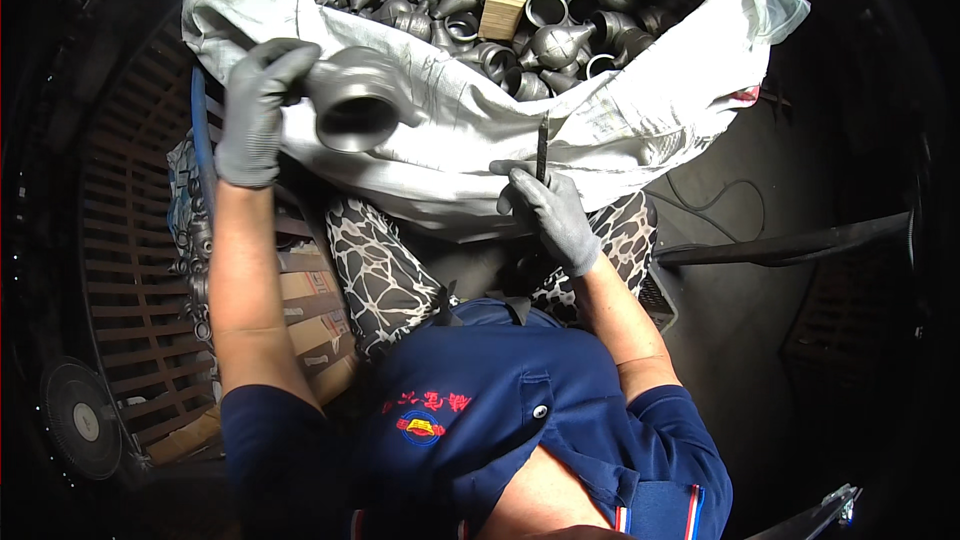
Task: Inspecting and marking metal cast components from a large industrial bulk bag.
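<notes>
- While seated, left hand (258, 110) grips grey metal fitting (355, 105), raised before white sack (600, 130).
- Right hand (552, 215) clasps thin dark tool (542, 148), upright against sack.
- Sack full of similar fittings (500, 0); wooden block (503, 6) on top.
</notes>
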Available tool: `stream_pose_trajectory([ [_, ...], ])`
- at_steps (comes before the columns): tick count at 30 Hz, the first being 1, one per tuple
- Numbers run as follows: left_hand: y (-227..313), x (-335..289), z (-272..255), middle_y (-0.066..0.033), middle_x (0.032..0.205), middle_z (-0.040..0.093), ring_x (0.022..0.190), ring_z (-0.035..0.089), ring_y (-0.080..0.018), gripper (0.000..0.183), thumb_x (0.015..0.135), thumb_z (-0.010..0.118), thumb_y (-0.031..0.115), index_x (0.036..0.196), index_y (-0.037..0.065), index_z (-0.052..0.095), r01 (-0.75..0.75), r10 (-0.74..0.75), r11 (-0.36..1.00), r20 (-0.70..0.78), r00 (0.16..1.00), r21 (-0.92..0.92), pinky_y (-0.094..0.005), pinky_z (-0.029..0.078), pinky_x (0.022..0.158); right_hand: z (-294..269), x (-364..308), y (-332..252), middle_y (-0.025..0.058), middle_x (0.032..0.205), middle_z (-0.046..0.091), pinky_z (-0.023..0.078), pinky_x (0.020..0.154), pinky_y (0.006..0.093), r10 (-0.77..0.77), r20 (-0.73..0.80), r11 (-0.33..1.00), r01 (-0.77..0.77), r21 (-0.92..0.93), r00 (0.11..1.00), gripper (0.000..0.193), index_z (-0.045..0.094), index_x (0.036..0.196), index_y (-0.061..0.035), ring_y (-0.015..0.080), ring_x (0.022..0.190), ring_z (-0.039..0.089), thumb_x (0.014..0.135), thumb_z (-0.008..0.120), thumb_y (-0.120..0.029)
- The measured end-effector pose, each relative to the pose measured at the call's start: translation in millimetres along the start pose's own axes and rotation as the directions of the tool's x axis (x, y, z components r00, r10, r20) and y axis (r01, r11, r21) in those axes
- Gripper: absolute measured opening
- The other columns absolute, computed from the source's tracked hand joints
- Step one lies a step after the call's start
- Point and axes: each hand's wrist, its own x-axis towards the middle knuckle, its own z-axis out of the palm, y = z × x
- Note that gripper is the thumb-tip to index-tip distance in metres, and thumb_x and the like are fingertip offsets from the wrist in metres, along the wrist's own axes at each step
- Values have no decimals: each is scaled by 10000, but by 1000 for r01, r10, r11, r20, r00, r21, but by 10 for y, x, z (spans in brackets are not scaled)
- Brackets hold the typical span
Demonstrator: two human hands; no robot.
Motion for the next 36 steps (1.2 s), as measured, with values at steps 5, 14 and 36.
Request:
stream_pose_trajectory([
  [5,-310,30,-1639,-63,1064,620,872,594,-111,225,914,543,105,1078,-12,644,-181,257,960,-417,872,213,-223,471,754,-175,46,-32,-6,689,607,381,526,193,-95,-120,992,84,-94,988,264,632,1134,-14,30,579,470,925,542,-147],
  [14,-1627,-868,-3393,-128,1008,633,851,622,-228,365,838,574,206,1085,-58,628,139,-209,974,-953,220,-182,-346,519,739,-363,430,491,147,859,654,490,678,312,-392,-115,830,296,-473,913,289,634,1089,-55,234,758,642,803,592,-39],
  [36,-1554,1499,2885,-203,1141,615,1097,563,-358,579,664,681,281,1182,50,569,-292,100,808,370,924,511,-393,442,940,-512,430,618,106,762,633,485,608,334,-581,-38,691,468,-551,813,196,670,991,-76,261,688,629,798,649,-107],
])
